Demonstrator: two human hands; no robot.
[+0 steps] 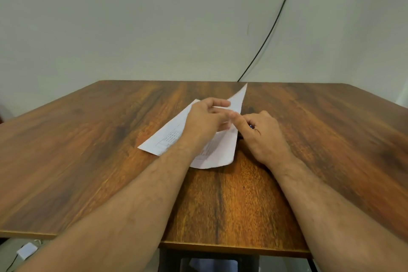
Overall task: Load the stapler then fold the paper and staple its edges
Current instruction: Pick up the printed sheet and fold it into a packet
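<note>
A white printed paper (167,137) lies folded on the wooden table (88,150), with one pointed flap raised toward the far edge. My left hand (207,117) pinches that raised flap near its middle. My right hand (262,134) sits just right of the paper with fingers curled, its thumb and forefinger meeting the flap's edge beside my left fingertips. A small blue bit of the stapler (250,126) shows between the right fingers. The rest of the stapler is hidden inside that hand.
A black cable (276,22) runs down the wall to the table's far edge. The table's near edge (220,247) is close to my body. A small white object (27,249) lies on the floor at the lower left.
</note>
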